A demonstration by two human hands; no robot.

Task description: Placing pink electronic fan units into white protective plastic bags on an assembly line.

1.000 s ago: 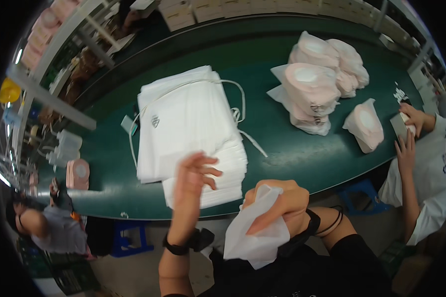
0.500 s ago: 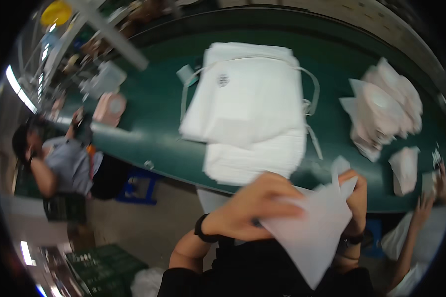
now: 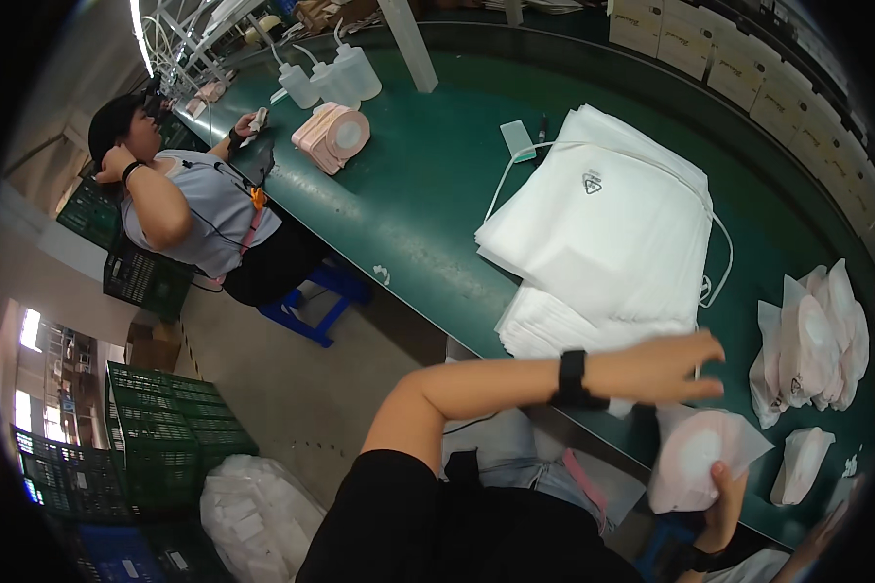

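Note:
My right hand (image 3: 724, 507) grips a translucent white bag with a flat round pink piece (image 3: 695, 457) inside, near the table's front edge at the lower right. The piece has a pale round centre; its exact kind I cannot make out. My left hand (image 3: 656, 369) reaches across above it, open, fingers apart and slightly blurred, holding nothing. Beneath and beyond that arm lies a thick stack of white bags (image 3: 617, 219) with a white cord looped over it. Several bagged pink pieces (image 3: 815, 340) lean together on the right, with another bagged piece (image 3: 804, 466) nearer the edge.
The green table (image 3: 428, 228) runs from upper left to lower right. On it are pink round pieces (image 3: 332, 136), squeeze bottles (image 3: 345, 76) and a pen (image 3: 542, 128). A co-worker (image 3: 204, 214) sits on a blue stool (image 3: 306, 311) at left. Green crates (image 3: 165, 418) stand behind.
The view has swung left. The white bag, earlier between both my hands, now surrounds a pink piece in my right hand. My left hand is off it.

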